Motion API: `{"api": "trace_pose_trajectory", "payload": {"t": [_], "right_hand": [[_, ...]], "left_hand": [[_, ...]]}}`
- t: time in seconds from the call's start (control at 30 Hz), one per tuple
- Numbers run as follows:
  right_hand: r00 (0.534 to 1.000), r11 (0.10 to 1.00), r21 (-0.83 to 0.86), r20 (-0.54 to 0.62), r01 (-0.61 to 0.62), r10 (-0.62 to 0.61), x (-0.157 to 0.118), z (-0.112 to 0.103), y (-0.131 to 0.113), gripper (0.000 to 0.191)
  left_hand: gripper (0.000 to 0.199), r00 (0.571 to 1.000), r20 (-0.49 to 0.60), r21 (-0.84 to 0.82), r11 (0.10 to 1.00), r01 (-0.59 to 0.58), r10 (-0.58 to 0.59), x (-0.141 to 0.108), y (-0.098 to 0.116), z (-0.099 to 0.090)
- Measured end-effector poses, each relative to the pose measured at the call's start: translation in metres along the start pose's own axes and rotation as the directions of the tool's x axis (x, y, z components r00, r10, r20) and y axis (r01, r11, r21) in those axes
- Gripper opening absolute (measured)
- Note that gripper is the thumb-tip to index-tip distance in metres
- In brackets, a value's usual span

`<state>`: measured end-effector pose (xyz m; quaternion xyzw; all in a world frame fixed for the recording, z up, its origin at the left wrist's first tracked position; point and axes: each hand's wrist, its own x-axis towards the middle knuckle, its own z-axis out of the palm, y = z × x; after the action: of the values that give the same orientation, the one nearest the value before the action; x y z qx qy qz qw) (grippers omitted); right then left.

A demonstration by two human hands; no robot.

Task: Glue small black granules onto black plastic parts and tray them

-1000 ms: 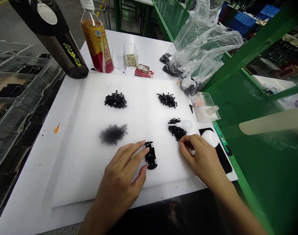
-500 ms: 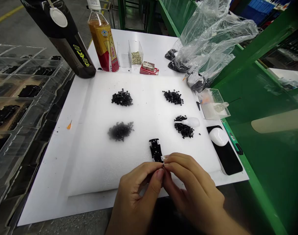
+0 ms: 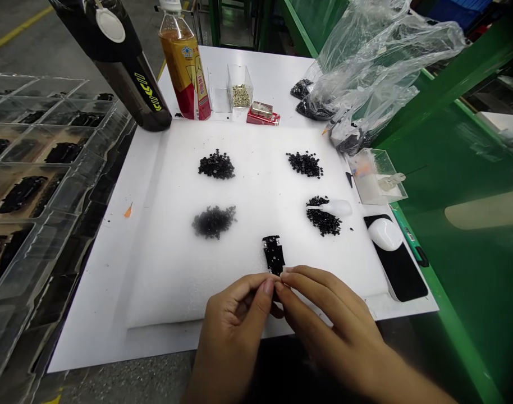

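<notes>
A black plastic part with small metal bits (image 3: 273, 254) lies lengthwise on the white foam pad (image 3: 256, 207), near the pad's front edge. My left hand (image 3: 233, 331) and my right hand (image 3: 328, 308) meet at its near end, their fingertips pinching it and hiding that end. Several small black pieces form four piles on the foam, at back left (image 3: 216, 166), back right (image 3: 305, 164), front left (image 3: 213, 221) and front right (image 3: 323, 221). A white oval scoop (image 3: 336, 207) rests by the front right pile.
Behind the foam stand a black flask (image 3: 126, 73), a drinks bottle (image 3: 184, 67), a clear box of brass pieces (image 3: 240, 87) and plastic bags of black pieces (image 3: 378, 73). A white mouse (image 3: 385, 234) sits on a black pad at right. Clear trays (image 3: 37, 163) lie left of the table.
My hands have come together at the near end of the black part, my right hand having left the front right pile. The view has shifted slightly, and the hands have barely moved in the last half second.
</notes>
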<state>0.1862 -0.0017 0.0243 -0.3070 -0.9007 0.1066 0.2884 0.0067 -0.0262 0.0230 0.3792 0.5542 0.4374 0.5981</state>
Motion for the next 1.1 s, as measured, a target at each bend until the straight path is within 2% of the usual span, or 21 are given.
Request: {"api": "trace_pose_trajectory", "payload": {"t": [0.17, 0.27, 0.37, 0.43, 0.5, 0.57, 0.63, 0.73, 0.87, 1.1], "right_hand": [[0.99, 0.999, 0.014, 0.137, 0.042, -0.043, 0.011, -0.02, 0.002, 0.029], [0.98, 0.998, 0.036, 0.186, 0.058, -0.064, 0.016, -0.03, 0.002, 0.03], [0.982, 0.994, 0.096, 0.181, 0.043, -0.06, 0.011, -0.028, 0.002, 0.029], [0.992, 0.992, 0.124, 0.126, 0.016, -0.032, 0.003, -0.02, 0.005, 0.028], [0.999, 0.993, 0.118, 0.026, -0.027, 0.024, -0.008, -0.007, 0.01, 0.031], [0.995, 0.991, 0.108, -0.048, -0.083, 0.089, -0.017, 0.005, 0.017, 0.034], [0.989, 0.986, 0.111, -0.068, -0.124, 0.132, -0.023, 0.015, 0.023, 0.035], [0.991, 0.988, 0.101, -0.064, -0.113, 0.12, -0.025, 0.022, 0.028, 0.04], [0.994, 0.993, 0.095, -0.078, -0.07, 0.078, -0.027, 0.023, 0.029, 0.045], [0.993, 0.991, 0.098, -0.057, -0.095, 0.101, -0.031, 0.023, 0.029, 0.048]], "left_hand": [[0.032, 0.993, 0.093, 0.261, 0.961, -0.096, 0.074, -0.002, 0.004, 0.0], [0.035, 0.984, 0.153, 0.342, 0.929, -0.139, 0.09, -0.004, 0.006, -0.001], [0.033, 0.976, 0.183, 0.364, 0.913, -0.182, 0.121, -0.005, 0.007, -0.003], [0.028, 0.963, 0.18, 0.358, 0.899, -0.253, 0.199, -0.004, 0.006, -0.005], [0.021, 0.925, 0.117, 0.399, 0.836, -0.377, 0.361, 0.0, 0.002, -0.008], [0.028, 0.834, 0.065, 0.501, 0.705, -0.501, 0.547, 0.006, -0.004, -0.012], [0.042, 0.757, 0.094, 0.597, 0.573, -0.562, 0.646, 0.013, -0.012, -0.016], [0.056, 0.731, 0.195, 0.673, 0.453, -0.585, 0.654, 0.02, -0.023, -0.019], [0.058, 0.704, 0.252, 0.757, 0.318, -0.571, 0.664, 0.024, -0.031, -0.016], [0.048, 0.683, 0.234, 0.791, 0.272, -0.547, 0.692, 0.025, -0.031, -0.013]]}}
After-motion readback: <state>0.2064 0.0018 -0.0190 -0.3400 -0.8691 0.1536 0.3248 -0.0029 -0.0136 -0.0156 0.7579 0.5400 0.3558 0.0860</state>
